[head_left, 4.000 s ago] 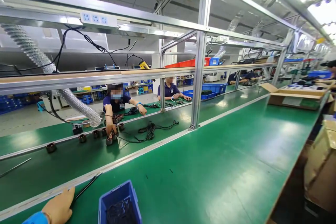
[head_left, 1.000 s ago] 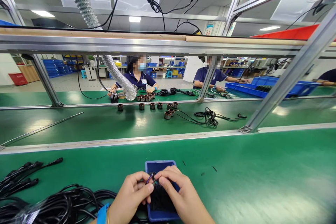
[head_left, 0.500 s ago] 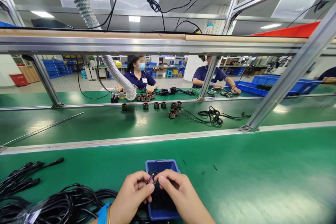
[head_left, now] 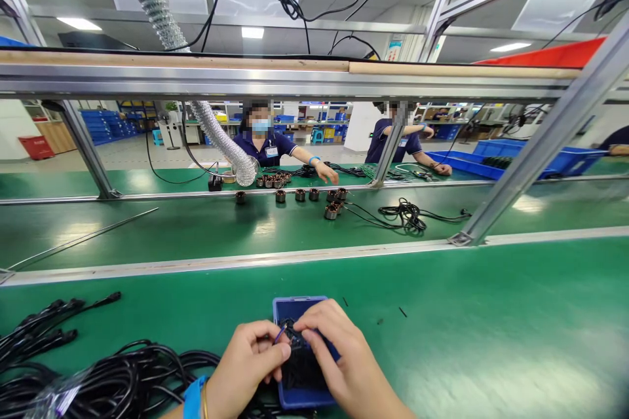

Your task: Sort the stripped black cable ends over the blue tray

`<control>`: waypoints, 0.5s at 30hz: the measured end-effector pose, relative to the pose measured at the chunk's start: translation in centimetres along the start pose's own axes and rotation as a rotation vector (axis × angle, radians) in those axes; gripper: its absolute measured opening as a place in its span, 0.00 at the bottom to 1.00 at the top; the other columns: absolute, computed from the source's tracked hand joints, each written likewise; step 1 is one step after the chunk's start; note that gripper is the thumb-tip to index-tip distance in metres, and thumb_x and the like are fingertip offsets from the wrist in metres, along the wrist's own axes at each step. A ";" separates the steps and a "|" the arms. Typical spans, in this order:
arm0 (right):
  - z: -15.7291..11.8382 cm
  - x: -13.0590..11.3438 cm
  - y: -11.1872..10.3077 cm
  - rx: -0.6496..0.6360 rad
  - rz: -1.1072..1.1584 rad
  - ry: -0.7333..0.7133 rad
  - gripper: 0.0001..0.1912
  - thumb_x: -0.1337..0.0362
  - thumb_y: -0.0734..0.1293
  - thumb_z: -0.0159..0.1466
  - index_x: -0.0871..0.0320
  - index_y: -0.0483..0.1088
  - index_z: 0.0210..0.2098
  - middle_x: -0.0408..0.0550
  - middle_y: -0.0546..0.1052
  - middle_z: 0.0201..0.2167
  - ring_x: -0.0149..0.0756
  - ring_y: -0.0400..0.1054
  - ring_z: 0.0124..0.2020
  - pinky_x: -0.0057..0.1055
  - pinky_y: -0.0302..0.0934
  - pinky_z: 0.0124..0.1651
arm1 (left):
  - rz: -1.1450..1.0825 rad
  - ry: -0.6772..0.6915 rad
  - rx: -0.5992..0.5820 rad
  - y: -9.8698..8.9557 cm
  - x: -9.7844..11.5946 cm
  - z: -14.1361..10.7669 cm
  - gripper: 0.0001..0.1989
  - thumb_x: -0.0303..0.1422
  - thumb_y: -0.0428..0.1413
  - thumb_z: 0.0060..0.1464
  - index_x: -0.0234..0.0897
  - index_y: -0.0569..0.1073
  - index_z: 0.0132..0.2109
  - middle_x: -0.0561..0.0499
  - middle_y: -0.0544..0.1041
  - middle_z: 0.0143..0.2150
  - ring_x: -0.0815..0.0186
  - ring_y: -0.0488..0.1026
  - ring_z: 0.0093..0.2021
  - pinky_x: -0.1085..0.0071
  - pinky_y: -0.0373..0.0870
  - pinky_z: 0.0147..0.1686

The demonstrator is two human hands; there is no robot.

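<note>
My left hand (head_left: 253, 360) pinches a thin wire (head_left: 281, 332) with a bluish-purple length showing between thumb and index finger. Close beside its tip, my right hand (head_left: 337, 353) has thumb and index finger drawn together; whatever they grip is too small to make out. Both hands are over a blue bin (head_left: 301, 302) standing on the green bench. Small dark pieces (head_left: 304, 366) lie inside it, partly covered by my fingers. Left of my left wrist lies a bundle of thick black cables (head_left: 132, 380), partly wrapped in clear plastic.
Black cable ends with connectors (head_left: 63, 321) lie at the left. Beyond the metal rail (head_left: 236, 263), copper-wound rings (head_left: 330, 211) and a coiled black cable (head_left: 410, 215) rest on a green strip. A slanted post (head_left: 531, 144) rises at right. Two co-workers (head_left: 268, 144) sit opposite.
My right hand has shifted slightly up and right, its fingertips drawing back from the left's. Copper-wound rings and coiled cable have moved right. One co-worker has stretched an arm toward the rings; another has raised one.
</note>
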State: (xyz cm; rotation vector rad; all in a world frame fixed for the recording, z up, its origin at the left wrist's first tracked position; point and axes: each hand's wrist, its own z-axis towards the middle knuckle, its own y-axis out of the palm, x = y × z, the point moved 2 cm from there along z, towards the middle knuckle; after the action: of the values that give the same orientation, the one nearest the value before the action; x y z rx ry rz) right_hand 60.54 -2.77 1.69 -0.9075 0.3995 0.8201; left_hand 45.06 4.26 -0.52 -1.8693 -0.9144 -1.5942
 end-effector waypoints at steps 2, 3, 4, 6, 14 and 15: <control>0.0 -0.3 0.0 -0.004 -0.018 -0.036 0.11 0.74 0.58 0.68 0.55 0.69 0.40 0.48 0.74 0.35 0.38 0.66 0.39 0.34 0.63 0.41 | 0.017 0.007 -0.003 0.0 -0.2 0.1 0.16 0.43 0.63 0.44 0.33 0.73 0.29 0.58 0.66 0.17 0.72 0.62 0.19 0.76 0.54 0.21; 0.0 -0.3 0.0 -0.003 -0.025 -0.047 0.11 0.74 0.58 0.67 0.55 0.69 0.40 0.48 0.73 0.35 0.38 0.66 0.39 0.34 0.63 0.41 | 0.025 0.011 -0.004 -0.1 -0.3 0.1 0.16 0.43 0.63 0.44 0.33 0.74 0.29 0.58 0.66 0.17 0.72 0.62 0.19 0.76 0.54 0.20; -0.1 -0.4 0.0 -0.005 -0.032 -0.055 0.11 0.74 0.58 0.67 0.55 0.69 0.40 0.48 0.73 0.35 0.38 0.66 0.39 0.34 0.63 0.41 | 0.032 0.012 -0.004 -0.1 -0.4 0.1 0.15 0.43 0.63 0.45 0.33 0.74 0.29 0.58 0.66 0.17 0.72 0.62 0.19 0.76 0.54 0.20; -0.1 -0.3 0.2 -0.017 -0.042 -0.067 0.11 0.75 0.58 0.67 0.55 0.68 0.40 0.48 0.73 0.35 0.38 0.66 0.39 0.34 0.63 0.41 | 0.037 0.013 -0.002 -0.1 -0.5 0.2 0.15 0.42 0.63 0.45 0.33 0.74 0.29 0.58 0.66 0.17 0.72 0.61 0.19 0.76 0.53 0.20; 0.1 -0.6 0.3 -0.110 -0.135 -0.108 0.12 0.75 0.59 0.67 0.56 0.71 0.41 0.50 0.75 0.35 0.39 0.66 0.38 0.36 0.62 0.41 | 0.057 0.021 -0.034 -0.5 -1.0 0.5 0.20 0.47 0.63 0.45 0.33 0.73 0.28 0.57 0.67 0.17 0.72 0.61 0.19 0.76 0.53 0.20; 0.1 -0.7 0.1 -0.136 -0.125 -0.094 0.12 0.74 0.59 0.67 0.55 0.72 0.42 0.49 0.76 0.36 0.39 0.67 0.39 0.36 0.62 0.42 | 0.054 0.023 -0.033 -0.6 -1.1 0.6 0.20 0.48 0.63 0.44 0.33 0.73 0.29 0.57 0.66 0.17 0.72 0.61 0.19 0.76 0.54 0.20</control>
State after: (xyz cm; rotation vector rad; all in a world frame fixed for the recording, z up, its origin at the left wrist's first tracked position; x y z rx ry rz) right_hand 59.98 -2.96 2.17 -1.0057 0.2044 0.7789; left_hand 44.90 4.85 -1.72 -1.8782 -0.8258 -1.6039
